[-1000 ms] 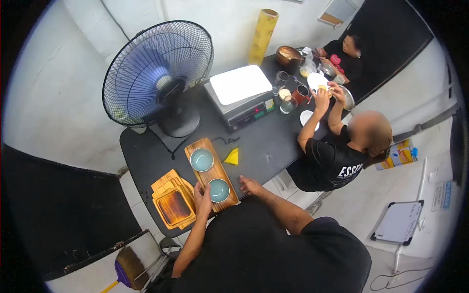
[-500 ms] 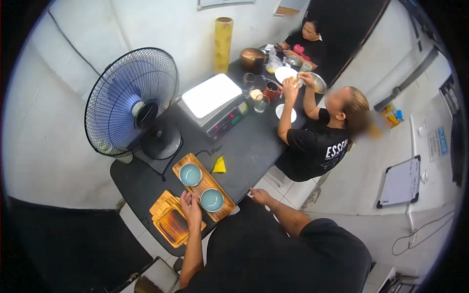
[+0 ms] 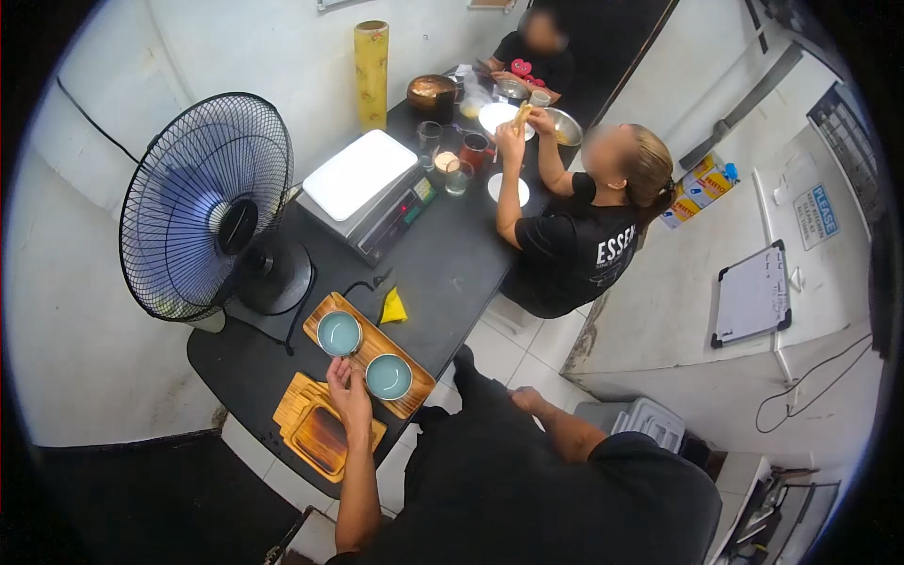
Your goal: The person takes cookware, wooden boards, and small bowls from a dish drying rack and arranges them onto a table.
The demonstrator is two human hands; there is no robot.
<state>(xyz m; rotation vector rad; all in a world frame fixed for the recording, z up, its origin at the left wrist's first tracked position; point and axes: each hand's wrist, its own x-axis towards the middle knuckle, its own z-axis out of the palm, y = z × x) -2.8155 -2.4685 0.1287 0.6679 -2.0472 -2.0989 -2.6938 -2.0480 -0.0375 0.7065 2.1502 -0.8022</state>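
Observation:
My left hand (image 3: pixel 350 394) reaches over the near edge of a long wooden tray (image 3: pixel 365 338). Its fingers are apart, the tips right by the lower rim of one blue-green bowl (image 3: pixel 339 333); whether they touch it I cannot tell. A second blue-green bowl (image 3: pixel 388 377) sits on the same tray, just right of the hand. Left of my wrist lie several stacked wooden boards (image 3: pixel 320 441), the top one with a dark recessed middle. My right hand (image 3: pixel 530 402) is beside my body, off the table, with fingers curled in and nothing visible in them.
On the black table (image 3: pixel 443 292) are a yellow scrap (image 3: pixel 394 306), a digital scale (image 3: pixel 363 188), a standing fan (image 3: pixel 212 217) and a tall yellow roll (image 3: pixel 372 75). One co-worker (image 3: pixel 603 226) handles food at the right edge; another person (image 3: pixel 537 61) is at the far end.
My view has shifted, so the table appears further left. My left hand has moved up to the first bowl's rim. My right hand has drawn away from the table's edge.

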